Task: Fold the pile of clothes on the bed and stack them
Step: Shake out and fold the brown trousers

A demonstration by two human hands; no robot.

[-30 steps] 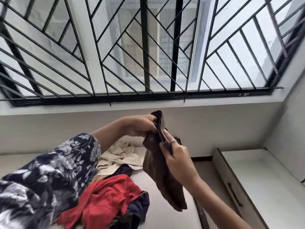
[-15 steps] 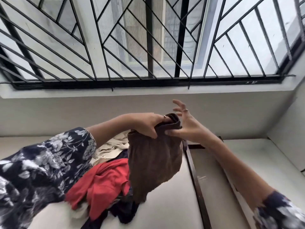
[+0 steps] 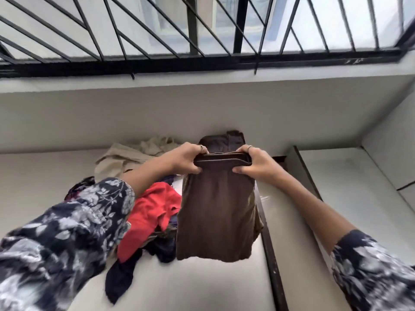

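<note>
Both hands, left hand [image 3: 187,159] and right hand [image 3: 253,161], grip the brown garment's [image 3: 215,212] folded top edge. Red cloth [image 3: 152,212] sits at its 9 o'clock.

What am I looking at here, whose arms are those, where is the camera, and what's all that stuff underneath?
There is no machine here. The picture comes from a wide-angle camera worn on a person's head, looking forward and down, so the two arms in flowered sleeves are that person's own.

The left hand and the right hand each grip one end of the top edge of a brown garment, which hangs down between them, lifted off the bed.

On the bed, to the left, lies a loose pile: a red garment, dark navy clothes and a beige garment further back. Behind the hands sits another dark brown piece; I cannot tell whether it is folded.

Above is a window with black bars.
</note>
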